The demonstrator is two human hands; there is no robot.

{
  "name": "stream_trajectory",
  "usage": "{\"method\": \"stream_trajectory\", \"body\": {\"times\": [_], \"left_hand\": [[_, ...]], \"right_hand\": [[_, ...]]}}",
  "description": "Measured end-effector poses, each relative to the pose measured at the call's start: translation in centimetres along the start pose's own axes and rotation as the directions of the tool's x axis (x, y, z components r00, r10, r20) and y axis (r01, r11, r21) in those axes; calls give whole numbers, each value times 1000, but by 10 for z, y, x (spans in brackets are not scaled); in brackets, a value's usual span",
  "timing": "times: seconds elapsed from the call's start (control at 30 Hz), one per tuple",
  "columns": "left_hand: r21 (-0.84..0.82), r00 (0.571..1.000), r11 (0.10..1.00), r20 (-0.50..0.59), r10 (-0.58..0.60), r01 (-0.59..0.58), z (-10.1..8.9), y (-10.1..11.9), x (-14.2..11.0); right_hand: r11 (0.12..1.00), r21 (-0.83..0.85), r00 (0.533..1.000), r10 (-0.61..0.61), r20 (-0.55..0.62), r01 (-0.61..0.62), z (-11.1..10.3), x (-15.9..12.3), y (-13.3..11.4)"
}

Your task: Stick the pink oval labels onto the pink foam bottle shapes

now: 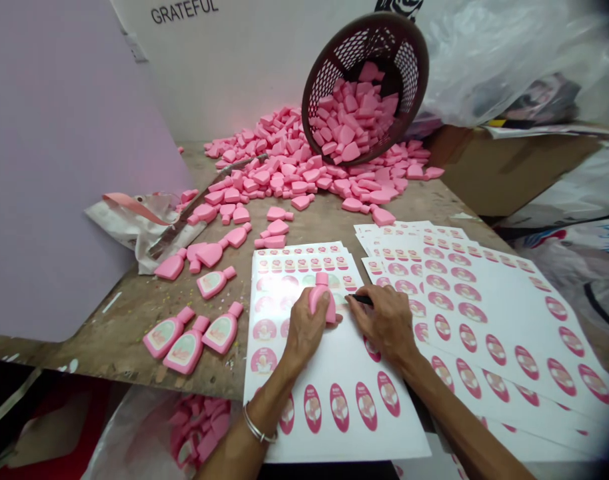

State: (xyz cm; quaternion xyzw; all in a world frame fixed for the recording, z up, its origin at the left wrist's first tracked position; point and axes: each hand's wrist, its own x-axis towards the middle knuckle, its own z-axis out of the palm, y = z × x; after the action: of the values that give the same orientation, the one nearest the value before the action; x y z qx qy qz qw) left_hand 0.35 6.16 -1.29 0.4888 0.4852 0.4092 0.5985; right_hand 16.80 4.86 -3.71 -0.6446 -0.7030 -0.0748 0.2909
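Left hand curled, right hand pinching (knuckles up), palms down, just apart

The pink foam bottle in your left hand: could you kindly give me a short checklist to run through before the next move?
1. Left hand gripping the pink foam bottle: ok.
2. Right hand pinching the black-handled tool: ok.
3. Tool's tip touching the sticker sheet: cannot tell.
4. Label on the held bottle's hidden face: cannot tell.
5. Sticker sheet lying flat on the wooden table: ok.
6. Tilted plastic basket steady against the foam pile: cannot tell.
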Motion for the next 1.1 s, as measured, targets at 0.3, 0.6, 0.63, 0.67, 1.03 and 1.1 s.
{"method": "stream_trajectory", "body": {"times": [0.3,0.6,0.63,0.67,1.03,1.1], "left_hand": [[-45,1000,999,11,-11,11,1,0,1],[-40,1000,999,9,-3,3,1,-3,2],[-37,1000,999,5,-6,7,1,-2,2],[-33,1000,999,2,-11,11,1,-2,2],[-44,1000,999,9,6,-6,0,-5,2],[-46,1000,999,11,0,1,0,-4,2]], "right_hand": [[996,89,988,-44,146,31,1,9,-2],[999,1,991,-51,123,51,2,11,5],[998,18,989,-55,135,53,2,12,6],[998,46,988,-53,144,47,3,13,8],[991,118,989,-70,127,55,4,17,12],[990,122,985,-94,143,77,4,17,13]]}}
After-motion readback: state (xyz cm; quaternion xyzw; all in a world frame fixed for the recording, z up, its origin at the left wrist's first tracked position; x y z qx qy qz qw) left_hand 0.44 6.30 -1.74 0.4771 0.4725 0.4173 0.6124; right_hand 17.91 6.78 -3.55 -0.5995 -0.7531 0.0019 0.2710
